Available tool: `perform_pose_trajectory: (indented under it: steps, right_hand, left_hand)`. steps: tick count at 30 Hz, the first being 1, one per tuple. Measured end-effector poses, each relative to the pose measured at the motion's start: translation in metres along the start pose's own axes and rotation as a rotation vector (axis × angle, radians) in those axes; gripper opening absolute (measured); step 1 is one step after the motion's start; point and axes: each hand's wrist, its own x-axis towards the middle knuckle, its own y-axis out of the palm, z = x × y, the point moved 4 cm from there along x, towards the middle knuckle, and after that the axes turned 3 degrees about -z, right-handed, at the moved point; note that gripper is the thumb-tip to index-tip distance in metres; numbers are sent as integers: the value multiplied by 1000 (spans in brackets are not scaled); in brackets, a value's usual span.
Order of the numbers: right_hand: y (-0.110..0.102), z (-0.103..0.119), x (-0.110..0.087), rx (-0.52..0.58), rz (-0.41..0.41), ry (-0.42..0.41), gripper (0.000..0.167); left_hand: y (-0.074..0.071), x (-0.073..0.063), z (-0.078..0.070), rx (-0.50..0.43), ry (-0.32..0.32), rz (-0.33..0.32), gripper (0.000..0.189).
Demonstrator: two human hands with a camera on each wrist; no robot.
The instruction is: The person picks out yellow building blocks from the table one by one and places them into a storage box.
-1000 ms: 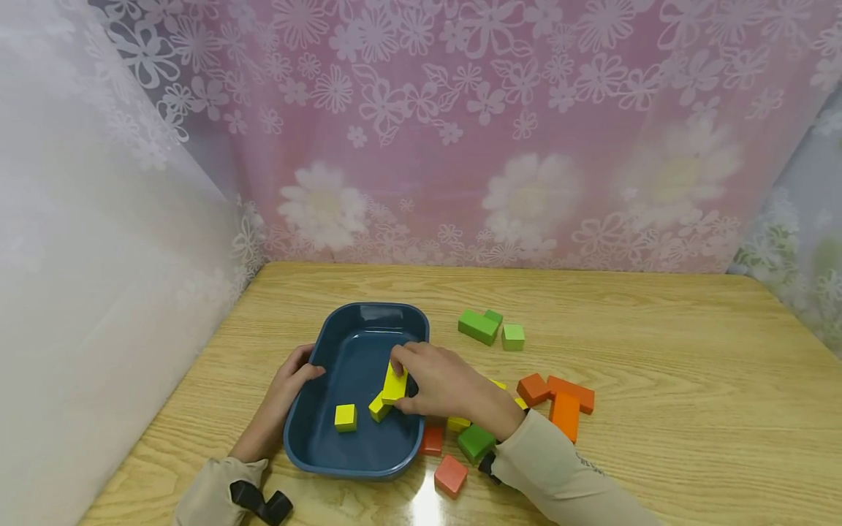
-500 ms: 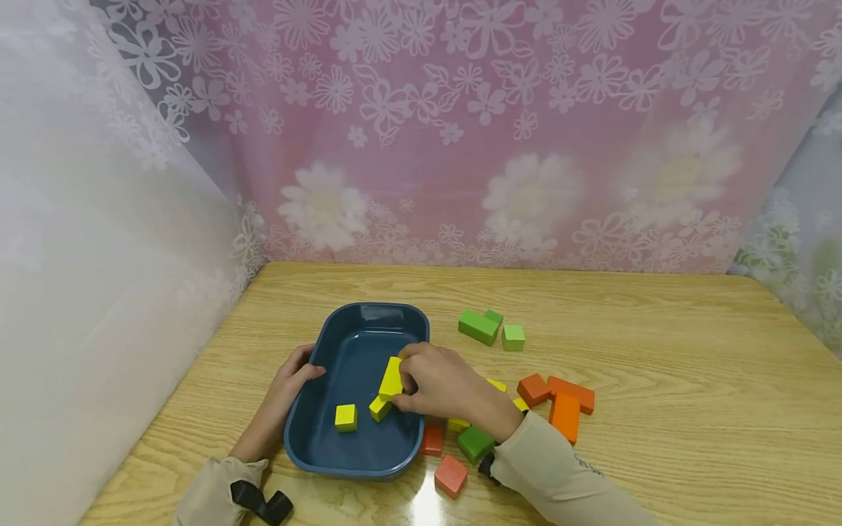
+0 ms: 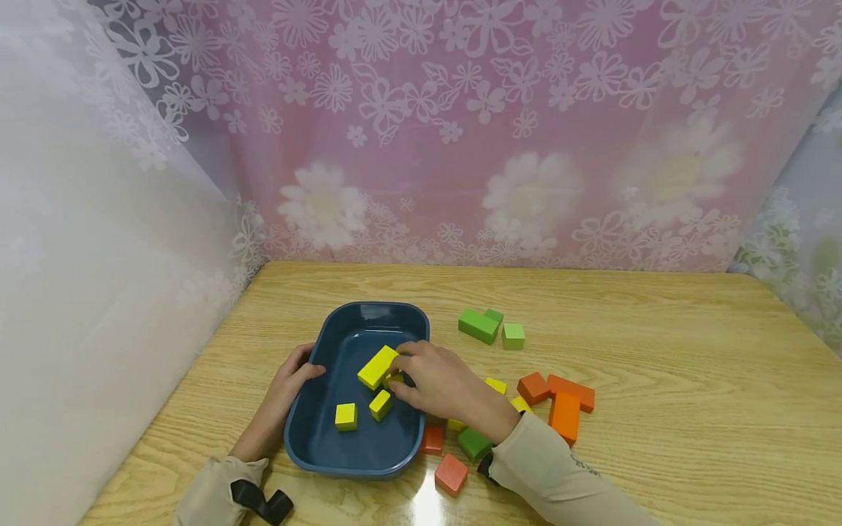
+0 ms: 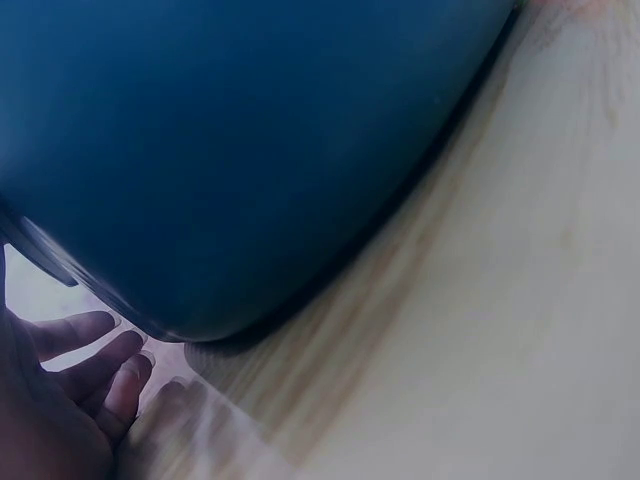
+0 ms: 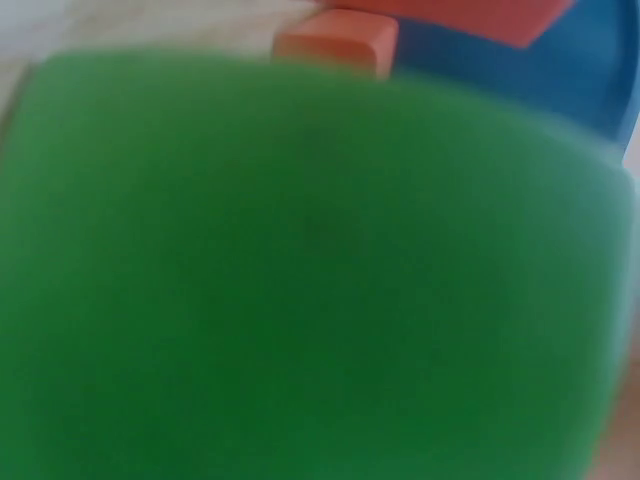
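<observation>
A deep blue plastic tray [image 3: 305, 446] stands on the table, with several yellow blocks inside. My left hand [image 3: 289, 387] holds its left rim, thumb over the edge; in the left wrist view the fingers [image 4: 120, 375] lie outside the wall. My right hand [image 3: 437, 380] reaches in over the right rim. Its loosely bent fingers are at the right end of a long yellow block [image 3: 376, 369]. Partly hidden under the fingertips is another bit of yellow. A small yellow block [image 3: 380, 404] and a yellow cube [image 3: 346, 416] lie nearer me on the tray floor.
Right of the tray lie red blocks [image 3: 450, 475], a dark green block [image 3: 473, 443] and yellow blocks [image 3: 496, 385], some partly under the right forearm. Orange blocks [image 3: 566, 416] lie farther right; green blocks [image 3: 479, 326] sit behind. A green block [image 5: 310, 270] fills the right wrist view.
The long yellow block, gripped upright-ish by my right hand before, has swung left and now lies slanted in the tray. The right fingers have loosened; the left hand and tray stay put.
</observation>
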Motion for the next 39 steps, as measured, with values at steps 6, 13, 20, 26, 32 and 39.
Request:
perform_pose_trajectory:
  steps: [6,13,20,26,32,39]
  right_hand:
    - [2,-1,0,35,35,7,26]
    - [4,-2,-1,8,62,4,31]
    - [5,-2,0,0,69,6,33]
    - [6,-1,-1,-9,84,7,34]
    - [4,0,-1,6,69,-23,31]
    - [-6,3,-1,50,86,-28,31]
  left_hand:
    - [0,1,1,5,3,-7,48]
    - [1,0,-1,19,14,-1,48]
    - [1,1,-2,14,12,-4,48]
    - [1,1,-1,-1,20,-14,48]
    - [1,1,0,0,17,-5,48]
    - [1,0,0,-3,11,9,47]
